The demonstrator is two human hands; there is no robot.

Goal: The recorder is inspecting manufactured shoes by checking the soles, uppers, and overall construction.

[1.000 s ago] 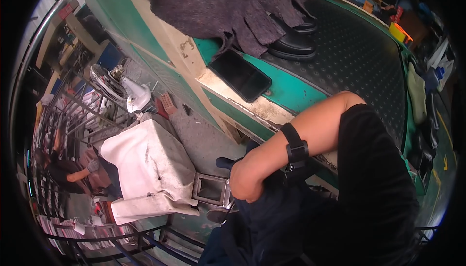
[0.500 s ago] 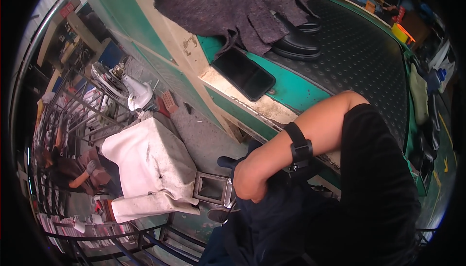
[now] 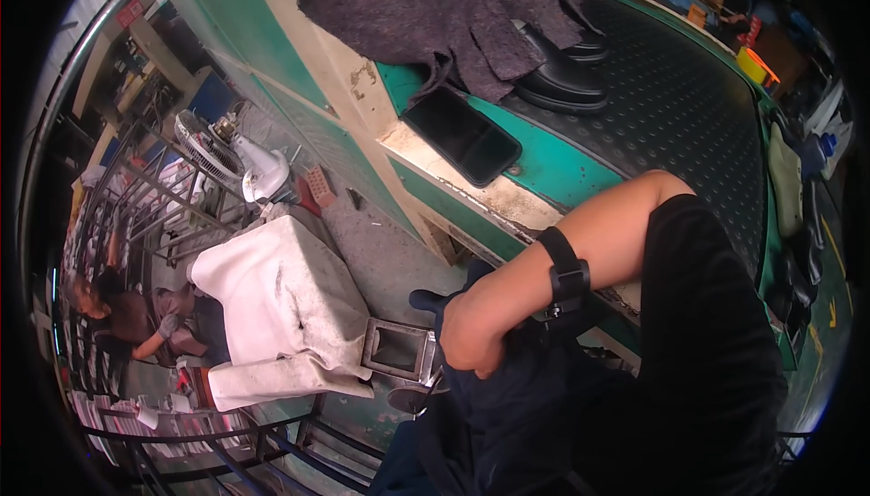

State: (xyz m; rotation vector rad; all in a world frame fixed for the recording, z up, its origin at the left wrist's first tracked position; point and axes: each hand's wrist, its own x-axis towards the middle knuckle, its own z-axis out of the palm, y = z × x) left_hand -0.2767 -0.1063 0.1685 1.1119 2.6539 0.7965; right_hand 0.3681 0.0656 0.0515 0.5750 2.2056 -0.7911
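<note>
My right hand [image 3: 473, 344] is bent down at the wrist against the dark clothing at my lap, and its fingers are hidden. A black strap with a buckle [image 3: 569, 285] circles that forearm, and the elbow juts out over the edge of the green machine. No part of my left hand shows. Beyond the forearm, a black phone [image 3: 463, 136] lies flat on the machine's ledge. Black shoes [image 3: 563, 75] stand on the dimpled black belt [image 3: 675, 97], partly covered by a ragged grey-brown felt cloth [image 3: 408, 7].
To the left, a stained white cloth [image 3: 285, 306] drapes over a boxy shape beside a metal frame [image 3: 399, 351]. Behind it are a fan [image 3: 231, 156], a perforated brick [image 3: 319, 187] and metal racks. A co-worker [image 3: 136, 315] is at far left; another person [image 3: 732, 2] sits at far right.
The whole view has shifted slightly, with most things a little further right. At far left, the co-worker's head and arm have changed position. My right arm keeps its pose.
</note>
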